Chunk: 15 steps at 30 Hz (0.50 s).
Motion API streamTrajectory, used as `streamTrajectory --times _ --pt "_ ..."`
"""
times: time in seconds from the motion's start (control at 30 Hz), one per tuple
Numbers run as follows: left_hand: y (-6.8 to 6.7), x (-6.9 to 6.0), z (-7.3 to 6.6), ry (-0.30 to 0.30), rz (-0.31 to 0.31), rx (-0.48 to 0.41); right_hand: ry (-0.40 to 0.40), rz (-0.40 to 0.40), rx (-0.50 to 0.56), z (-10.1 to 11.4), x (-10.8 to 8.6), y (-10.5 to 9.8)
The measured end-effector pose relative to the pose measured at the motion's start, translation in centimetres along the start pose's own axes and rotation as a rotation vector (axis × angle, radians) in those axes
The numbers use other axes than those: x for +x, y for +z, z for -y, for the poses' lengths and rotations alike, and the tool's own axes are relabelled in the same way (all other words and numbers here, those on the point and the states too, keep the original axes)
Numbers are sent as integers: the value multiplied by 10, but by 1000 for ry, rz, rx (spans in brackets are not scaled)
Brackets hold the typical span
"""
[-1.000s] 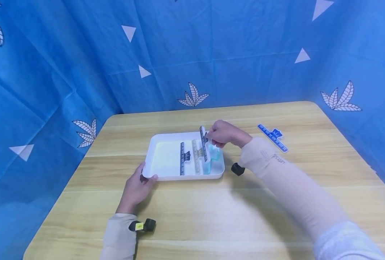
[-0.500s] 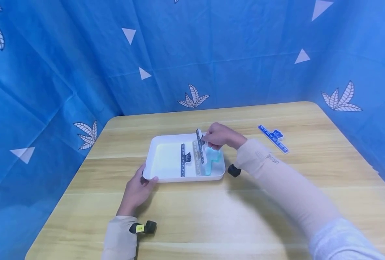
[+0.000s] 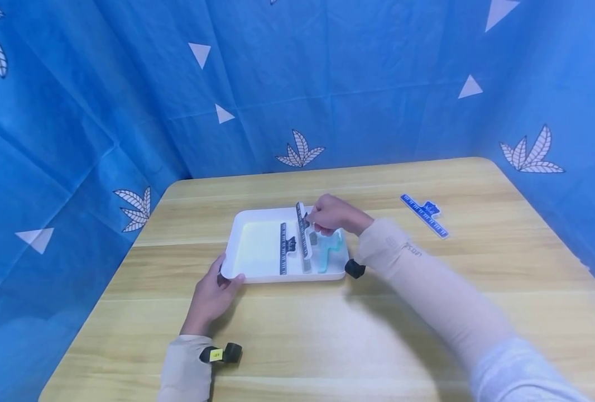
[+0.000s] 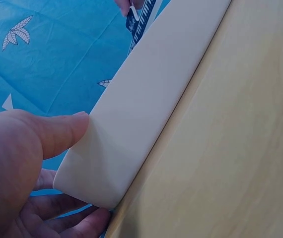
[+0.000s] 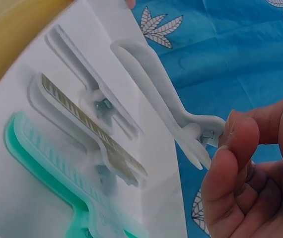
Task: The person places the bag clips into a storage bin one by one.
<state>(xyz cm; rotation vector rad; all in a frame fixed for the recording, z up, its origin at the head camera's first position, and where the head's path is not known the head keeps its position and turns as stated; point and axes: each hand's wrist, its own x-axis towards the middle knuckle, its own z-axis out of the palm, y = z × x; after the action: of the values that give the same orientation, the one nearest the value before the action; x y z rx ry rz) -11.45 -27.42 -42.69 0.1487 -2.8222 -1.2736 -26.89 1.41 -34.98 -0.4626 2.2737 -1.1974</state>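
My right hand (image 3: 330, 215) pinches a black-and-white clip with a piano-key pattern (image 3: 303, 231) by its handle end, above the tray. The right wrist view shows that clip's pale underside (image 5: 154, 87), between thumb and fingers. My left hand (image 3: 212, 293) grips the near left corner of the white tray (image 3: 252, 245), thumb on the wall and fingers round the corner. Inside the tray lie another dark piano-key clip (image 3: 283, 248), a clear clip with a gold strip (image 5: 82, 114) and a mint-green clip (image 3: 329, 254). In the head view, the held clip partly hides the gold-strip one.
A blue piano-key clip (image 3: 425, 215) lies on the wooden table (image 3: 337, 340), right of the tray. Behind the table hangs a blue curtain (image 3: 378, 117) with leaf and triangle prints. Small black devices (image 3: 355, 269) are strapped to both wrists.
My right hand has moved left across the tray with the clip, from over the mint-green clip to over the gold-strip one. The left hand keeps its grip on the tray.
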Motion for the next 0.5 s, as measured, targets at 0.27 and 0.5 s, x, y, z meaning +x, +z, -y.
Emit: streamTrajectory --times 0.27,0.5 --pt "0 -1 2 10 6 18 -24 -7 22 -5 5 12" --pt "0 0 2 1 3 29 -37 -12 22 -2 10 18"
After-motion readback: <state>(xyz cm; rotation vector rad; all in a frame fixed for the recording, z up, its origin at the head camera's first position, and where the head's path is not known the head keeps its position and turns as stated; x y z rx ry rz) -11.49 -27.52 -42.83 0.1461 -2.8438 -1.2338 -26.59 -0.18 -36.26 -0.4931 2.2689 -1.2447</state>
